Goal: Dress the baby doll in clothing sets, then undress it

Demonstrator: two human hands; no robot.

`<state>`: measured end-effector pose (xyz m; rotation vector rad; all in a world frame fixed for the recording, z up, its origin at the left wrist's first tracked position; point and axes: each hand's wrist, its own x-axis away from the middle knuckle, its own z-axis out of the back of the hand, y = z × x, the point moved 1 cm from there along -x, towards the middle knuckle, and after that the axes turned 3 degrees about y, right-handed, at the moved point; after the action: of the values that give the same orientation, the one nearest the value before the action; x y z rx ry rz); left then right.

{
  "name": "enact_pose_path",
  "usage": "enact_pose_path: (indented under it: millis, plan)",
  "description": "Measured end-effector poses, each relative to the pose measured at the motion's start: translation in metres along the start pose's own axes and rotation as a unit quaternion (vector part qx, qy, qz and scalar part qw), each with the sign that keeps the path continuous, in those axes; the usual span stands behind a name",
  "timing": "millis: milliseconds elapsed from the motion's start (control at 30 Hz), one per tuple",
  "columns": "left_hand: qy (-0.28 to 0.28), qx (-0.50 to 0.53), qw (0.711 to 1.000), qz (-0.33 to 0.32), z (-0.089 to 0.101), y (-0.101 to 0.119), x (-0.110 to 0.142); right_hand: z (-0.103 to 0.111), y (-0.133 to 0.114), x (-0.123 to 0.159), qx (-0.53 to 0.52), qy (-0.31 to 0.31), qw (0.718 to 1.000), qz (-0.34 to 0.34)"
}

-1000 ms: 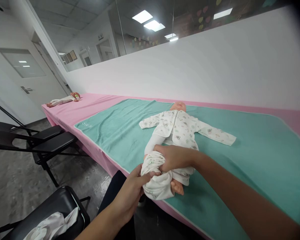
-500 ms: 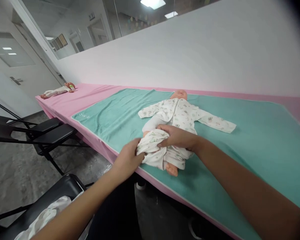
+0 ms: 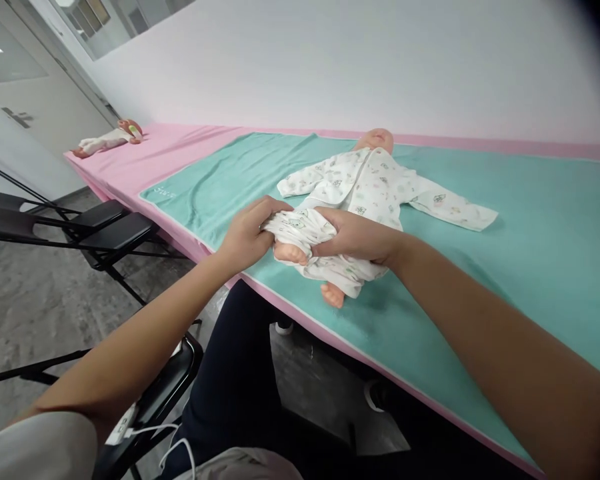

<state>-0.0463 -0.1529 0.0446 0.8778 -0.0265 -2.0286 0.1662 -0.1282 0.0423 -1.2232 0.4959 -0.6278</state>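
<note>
In the frame's middle, soft white printed cloth pants (image 3: 300, 227) on the peach plastic doll (image 3: 377, 140) are pinched by the left hand (image 3: 250, 232) and right hand (image 3: 360, 237), and a hidden foot (image 3: 290, 253) has been uncovered, so both feet (image 3: 333, 295) show.
</note>
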Motion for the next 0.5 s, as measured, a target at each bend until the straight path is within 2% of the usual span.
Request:
enact_pose_path:
  millis: [100,200,300,367,433,500]
  plan:
    - [0.033,0.053,0.997,0.050,-0.012,-0.003,0.002,0.000,0.002,-0.002,0.034,0.040,0.999,0.014]
    - [0.019,0.131,0.984,0.119,-0.018,0.005,0.012,-0.002,0.005,-0.005,0.078,0.112,0.990,0.039]
    - [-0.033,0.222,0.963,0.150,-0.011,0.013,0.022,-0.005,0.010,-0.009,0.120,0.213,0.968,0.053]
    - [-0.033,0.259,0.953,0.154,-0.002,0.010,0.033,-0.006,0.014,-0.011,0.132,0.275,0.950,0.062]
    - [0.024,0.256,0.951,0.173,0.006,-0.004,0.054,-0.006,0.017,-0.012,0.129,0.304,0.941,0.067]
    - [0.116,0.221,0.938,0.239,0.009,-0.027,0.091,-0.007,0.018,-0.011,0.117,0.297,0.945,0.065]
